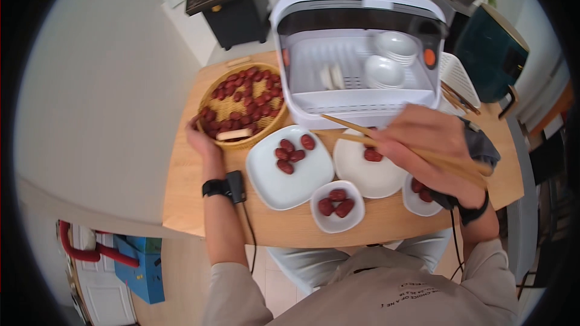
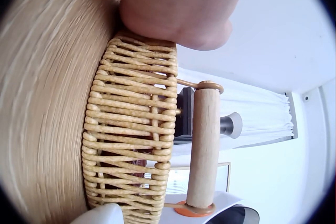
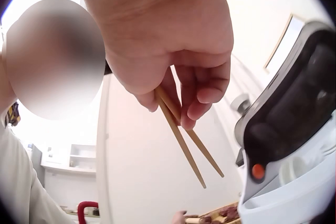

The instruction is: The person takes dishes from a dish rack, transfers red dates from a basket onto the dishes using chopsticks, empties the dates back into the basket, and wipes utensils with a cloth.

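Observation:
My right hand (image 1: 426,145) holds a pair of wooden chopsticks (image 3: 181,137) above the white round plate (image 1: 368,184). Their tips stand apart with nothing between them, pointing left. On that plate are red dates (image 1: 373,154), partly hidden by the hand. At the table's left, my left hand (image 1: 206,145) grips the rim of a round woven basket (image 2: 128,124) by its wooden handle (image 2: 203,148). Many red dates (image 1: 238,99) lie in the basket. Several more dates (image 1: 285,154) rest on the squarish white plate (image 1: 266,184) between the basket and the round plate.
Two small white bowls (image 1: 337,223) (image 1: 417,208) with dates stand near the front edge. A white dish cabinet (image 1: 362,99) with its lid raised stands behind the plates, holding stacked bowls (image 1: 386,72). Right of it are a white rack (image 1: 459,75) and a dark green appliance (image 1: 492,54).

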The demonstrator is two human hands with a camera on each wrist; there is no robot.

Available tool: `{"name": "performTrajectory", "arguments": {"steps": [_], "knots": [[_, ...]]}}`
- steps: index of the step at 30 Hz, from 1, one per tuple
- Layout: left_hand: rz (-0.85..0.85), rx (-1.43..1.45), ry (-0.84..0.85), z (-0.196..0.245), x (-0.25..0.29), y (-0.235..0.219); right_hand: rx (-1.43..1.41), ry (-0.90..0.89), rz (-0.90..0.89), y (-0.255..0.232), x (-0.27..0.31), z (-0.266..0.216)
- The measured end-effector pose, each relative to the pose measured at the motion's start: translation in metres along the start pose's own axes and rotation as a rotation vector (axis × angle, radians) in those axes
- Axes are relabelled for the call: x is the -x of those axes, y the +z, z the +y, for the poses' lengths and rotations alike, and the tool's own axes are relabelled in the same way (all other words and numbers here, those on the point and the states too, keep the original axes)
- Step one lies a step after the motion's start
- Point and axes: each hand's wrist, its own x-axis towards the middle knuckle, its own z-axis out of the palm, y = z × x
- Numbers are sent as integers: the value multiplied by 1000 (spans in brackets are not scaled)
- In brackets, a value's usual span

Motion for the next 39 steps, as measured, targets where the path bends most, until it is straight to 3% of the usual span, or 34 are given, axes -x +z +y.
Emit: {"name": "performTrajectory", "arguments": {"steps": [3,5,9,12,15,18,21,24,26,27,29,32,36,38,39], "knots": [[-19,50,-73,7,5,2,-22,-218,-65,70,-63,32],[-3,79,-93,6,3,3,-133,-85,-96,115,-101,41],[75,94,-67,16,12,9,-375,317,5,222,-161,75],[76,123,-96,17,14,8,-397,437,7,265,-186,79],[37,168,-164,36,27,13,-301,441,-23,303,-198,83],[46,164,-189,36,26,13,-148,390,-90,305,-200,71],[62,54,-76,21,14,8,-140,312,-179,307,-206,67],[89,82,-67,25,20,12,-110,219,-153,306,-203,66],[42,148,-142,35,27,13,-158,252,-182,300,-202,63],[60,120,-95,18,14,8,-180,298,-173,300,-202,64],[36,105,-94,27,23,10,-250,380,-134,296,-197,66],[10,85,-99,25,19,7,-239,345,-55,291,-183,86],[5,100,-139,25,17,5,-322,243,94,242,-153,90],[6,101,-135,18,13,2,-241,69,155,201,-132,87],[15,101,-134,17,11,1,-313,100,145,175,-115,80]]}}
